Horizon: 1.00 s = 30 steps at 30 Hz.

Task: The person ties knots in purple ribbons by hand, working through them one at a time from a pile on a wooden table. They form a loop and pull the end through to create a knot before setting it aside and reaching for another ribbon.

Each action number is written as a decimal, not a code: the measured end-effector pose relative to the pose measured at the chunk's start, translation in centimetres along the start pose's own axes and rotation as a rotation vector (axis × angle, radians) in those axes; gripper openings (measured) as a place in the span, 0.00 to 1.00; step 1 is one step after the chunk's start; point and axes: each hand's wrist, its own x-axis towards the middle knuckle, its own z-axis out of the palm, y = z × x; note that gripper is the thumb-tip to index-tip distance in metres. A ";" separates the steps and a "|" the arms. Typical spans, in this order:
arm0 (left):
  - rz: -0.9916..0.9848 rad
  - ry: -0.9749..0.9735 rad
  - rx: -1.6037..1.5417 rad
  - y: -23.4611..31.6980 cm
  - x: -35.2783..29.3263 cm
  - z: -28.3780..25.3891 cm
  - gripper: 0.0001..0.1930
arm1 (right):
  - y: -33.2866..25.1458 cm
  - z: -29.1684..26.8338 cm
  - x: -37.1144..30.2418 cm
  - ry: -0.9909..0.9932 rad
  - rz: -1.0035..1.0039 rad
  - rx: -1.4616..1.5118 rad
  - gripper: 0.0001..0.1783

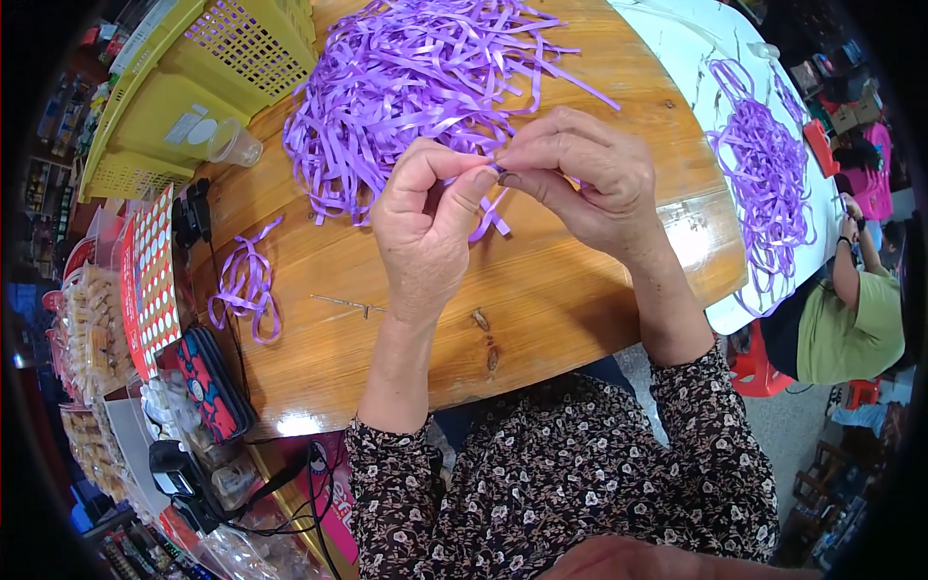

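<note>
My left hand (423,217) and my right hand (594,184) meet fingertip to fingertip above the wooden table, both closed in a pinch. Between them is a purple ribbon (491,217), its lower part showing under the fingers and a bit of purple inside my right palm. A small dark piece shows at the touching fingertips, too little of it to name. Just beyond my hands lies a big tangled heap of purple ribbons (406,92). A smaller loose bundle of ribbon (248,290) rests on the table to the left.
At the far left stands a yellow plastic basket (155,116) with a clear cup (235,143) by it. A patterned wallet (213,385) and bagged goods line the left edge. On the right, a white table (710,58) bears more ribbons (768,184); a person in green (855,324) sits beside it.
</note>
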 end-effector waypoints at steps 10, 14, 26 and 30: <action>-0.113 -0.043 -0.122 -0.3 0.1 -0.1 0.02 | 0.4 0.1 -0.2 -0.059 0.102 0.126 0.07; -0.208 0.006 -0.198 -0.3 0.0 0.2 0.02 | 0.7 0.3 -0.4 -0.073 0.145 0.127 0.06; -0.348 0.168 -0.486 -1.6 0.0 0.2 0.03 | 0.7 1.0 -0.9 -0.047 0.420 0.251 0.19; -0.359 0.173 -0.495 -1.6 0.3 -0.1 0.04 | 1.1 0.8 -0.5 -0.089 0.360 0.138 0.19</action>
